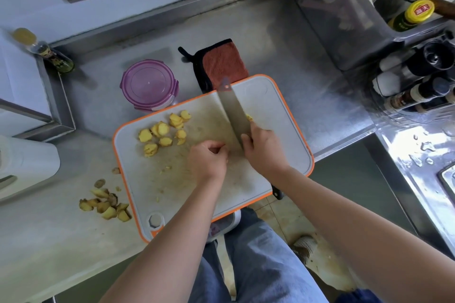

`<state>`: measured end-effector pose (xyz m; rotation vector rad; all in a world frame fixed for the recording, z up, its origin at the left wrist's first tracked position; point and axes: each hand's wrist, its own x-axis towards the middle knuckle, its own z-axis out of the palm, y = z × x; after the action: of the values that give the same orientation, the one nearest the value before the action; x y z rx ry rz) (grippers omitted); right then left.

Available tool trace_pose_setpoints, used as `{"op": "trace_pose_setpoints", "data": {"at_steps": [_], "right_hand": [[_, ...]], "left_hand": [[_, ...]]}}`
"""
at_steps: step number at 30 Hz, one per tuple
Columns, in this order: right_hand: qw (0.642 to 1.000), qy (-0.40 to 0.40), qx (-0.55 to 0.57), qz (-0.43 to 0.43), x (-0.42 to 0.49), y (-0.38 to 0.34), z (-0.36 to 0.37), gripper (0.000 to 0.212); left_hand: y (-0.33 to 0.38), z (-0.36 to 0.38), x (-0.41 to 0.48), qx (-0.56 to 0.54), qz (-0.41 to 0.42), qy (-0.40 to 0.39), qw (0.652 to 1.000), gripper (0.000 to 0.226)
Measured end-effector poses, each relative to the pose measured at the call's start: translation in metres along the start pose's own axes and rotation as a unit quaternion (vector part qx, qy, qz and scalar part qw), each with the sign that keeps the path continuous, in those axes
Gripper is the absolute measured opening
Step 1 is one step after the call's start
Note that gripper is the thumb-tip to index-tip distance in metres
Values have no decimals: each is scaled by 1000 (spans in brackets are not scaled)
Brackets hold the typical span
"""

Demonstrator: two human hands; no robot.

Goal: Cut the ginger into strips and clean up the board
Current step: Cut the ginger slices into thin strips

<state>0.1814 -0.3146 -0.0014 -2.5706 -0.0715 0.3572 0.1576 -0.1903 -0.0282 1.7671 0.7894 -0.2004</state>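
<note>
A white cutting board [278, 115] with an orange rim lies on the steel counter. Several yellow ginger slices [163, 134] are spread over its far left part. My right hand [264, 150] grips a cleaver [232, 110], whose broad blade stands on the board's middle and points away from me. My left hand [208, 158] sits right beside the blade with its fingers curled down on the board; whatever lies under them is hidden. A bit of cut ginger [249, 117] shows just right of the blade. Small ginger crumbs dot the board.
A heap of ginger peelings [107, 205] lies on the counter left of the board. A purple-lidded container [149, 85] and a red-brown cloth [222, 63] sit behind the board. Sauce bottles [416, 91] stand at the right, a sink edge [445, 179] beyond.
</note>
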Motion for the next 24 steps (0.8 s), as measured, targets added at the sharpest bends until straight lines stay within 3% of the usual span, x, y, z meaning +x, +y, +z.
{"op": "trace_pose_setpoints", "data": {"at_steps": [5,8,13,20,24], "right_hand": [[997,10,71,5,-1,17,-13,18],[993,-5,115,-28,-6,12,-8,26],[995,-73,70,-7,-14,8,7,19],[990,7,124,64,3,24,-16,21],[993,-94,71,-22,-2,27,-19,16]], "left_hand": [[3,-2,-1,-17,49,-32,998,20],[-2,-15,1,35,83,15,996,17],[-9,-33,-4,83,67,36,994,15],[-6,-37,-9,122,74,10,990,13],[-4,-40,-11,152,60,12,987,10]]}}
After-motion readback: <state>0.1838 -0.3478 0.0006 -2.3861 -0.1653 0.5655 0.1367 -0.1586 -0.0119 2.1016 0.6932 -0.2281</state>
